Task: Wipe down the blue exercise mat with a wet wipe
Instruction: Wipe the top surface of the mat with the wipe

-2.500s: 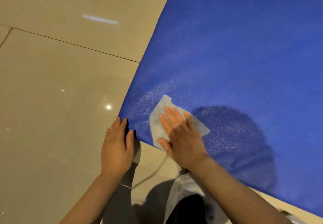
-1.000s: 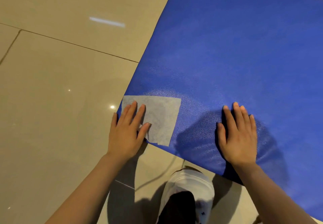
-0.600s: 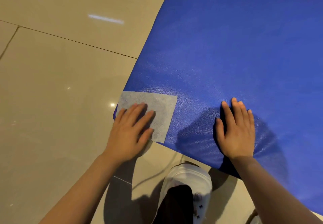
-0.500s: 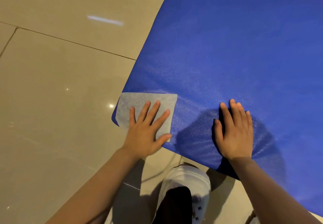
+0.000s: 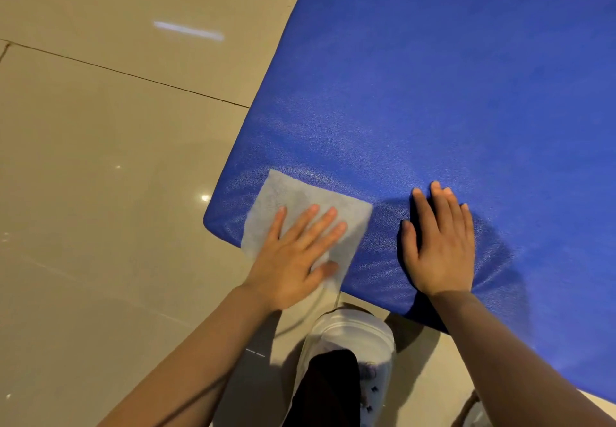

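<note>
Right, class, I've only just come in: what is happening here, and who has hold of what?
A person is cleaning a blue mat that lies on a tiled floor. The left hand presses a wipe flat onto the mat's near corner, fingers straight and spread. The right hand rests flat on the mat beside it, near the front edge, apparently steadying it. Both hands are on the near part of the mat; nothing is being lifted.

Blue mat [image 5: 450, 99], pale grey wipe [image 5: 293, 199], glossy beige floor [image 5: 100, 176].
</note>
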